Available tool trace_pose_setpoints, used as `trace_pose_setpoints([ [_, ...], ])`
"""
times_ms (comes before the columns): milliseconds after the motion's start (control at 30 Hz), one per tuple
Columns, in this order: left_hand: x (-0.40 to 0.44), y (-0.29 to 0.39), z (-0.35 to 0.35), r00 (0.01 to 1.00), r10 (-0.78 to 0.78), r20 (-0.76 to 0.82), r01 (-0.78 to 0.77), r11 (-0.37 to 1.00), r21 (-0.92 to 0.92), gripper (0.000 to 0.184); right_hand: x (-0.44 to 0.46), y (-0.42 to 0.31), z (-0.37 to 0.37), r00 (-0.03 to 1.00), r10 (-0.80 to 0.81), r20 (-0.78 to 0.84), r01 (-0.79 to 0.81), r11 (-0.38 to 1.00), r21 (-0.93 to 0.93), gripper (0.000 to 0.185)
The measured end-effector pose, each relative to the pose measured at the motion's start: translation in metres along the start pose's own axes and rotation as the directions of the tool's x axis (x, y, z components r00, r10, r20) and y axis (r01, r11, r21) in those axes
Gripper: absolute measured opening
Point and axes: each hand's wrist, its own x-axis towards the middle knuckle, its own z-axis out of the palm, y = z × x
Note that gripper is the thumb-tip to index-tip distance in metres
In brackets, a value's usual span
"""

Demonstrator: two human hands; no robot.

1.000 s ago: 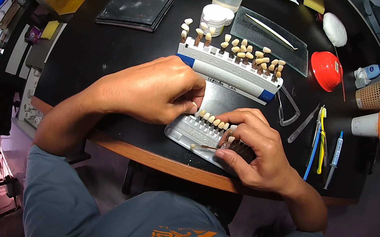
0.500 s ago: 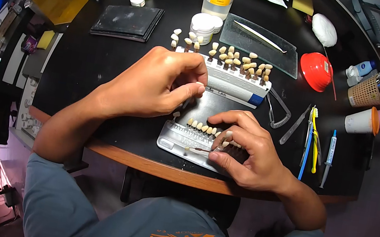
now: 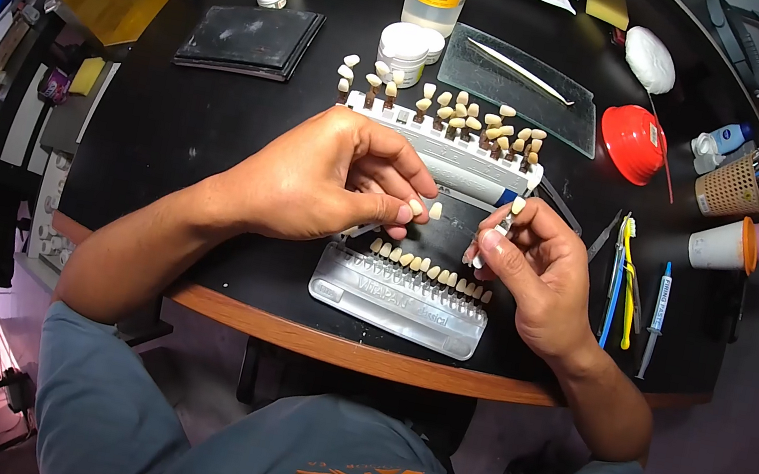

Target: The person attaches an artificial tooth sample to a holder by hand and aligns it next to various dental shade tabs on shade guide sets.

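Observation:
My left hand [image 3: 339, 179] is closed on small tooth-shaped samples; one tooth tab [image 3: 416, 208] shows at its fingertips, with another pale tooth [image 3: 436, 210] just right of them. In my right hand [image 3: 536, 270], thumb and fingers pinch a shade tab [image 3: 516, 206], its tooth end pointing up. Below both hands, a silver shade guide [image 3: 397, 311] lies near the table's front edge, with a row of tooth tabs along its far side. Behind the hands stands a white and blue shade guide holder [image 3: 445, 155], topped by several tooth tabs on brown stems, partly hidden by my left hand.
A glass slab [image 3: 527, 90] with a white instrument lies behind the holder. Further right are a red bowl [image 3: 633, 143], brushes [image 3: 629, 281], a syringe [image 3: 657, 322] and a cup [image 3: 723, 244]. White jars [image 3: 402, 53] and a black case [image 3: 250, 40] sit at the back left.
My right hand has risen off the silver guide and moved right, now holding a tab upright. My left hand has shifted slightly right and down, its fingers more spread.

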Motion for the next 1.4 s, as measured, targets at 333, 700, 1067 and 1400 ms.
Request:
trace_pose_setpoints([
  [333,0.0006,-0.0078,-0.0039,0.998,0.036,0.046,-0.039,0.998,0.059,0.016,0.0006,-0.001,0.0013,0.999,0.029,-0.016,-0.03,0.998,-0.059,0.009],
  [700,-0.0015,-0.0065,-0.0011,0.997,0.059,0.044,-0.062,0.996,0.062,0.015,0.0019,0.0012,-0.0025,1.0,0.019,-0.006,-0.02,0.998,-0.064,0.01],
  [1067,-0.0012,-0.0087,-0.0011,0.995,0.086,0.049,-0.09,0.992,0.086,0.015,0.0022,0.0008,-0.0004,1.0,0.015,-0.012,-0.016,0.999,-0.051,0.007],
  [1400,-0.0006,-0.0106,-0.0011,0.993,0.115,0.038,-0.118,0.99,0.073,0.014,0.0017,0.0014,-0.0046,0.999,0.037,0.006,-0.037,0.996,-0.086,0.011],
])
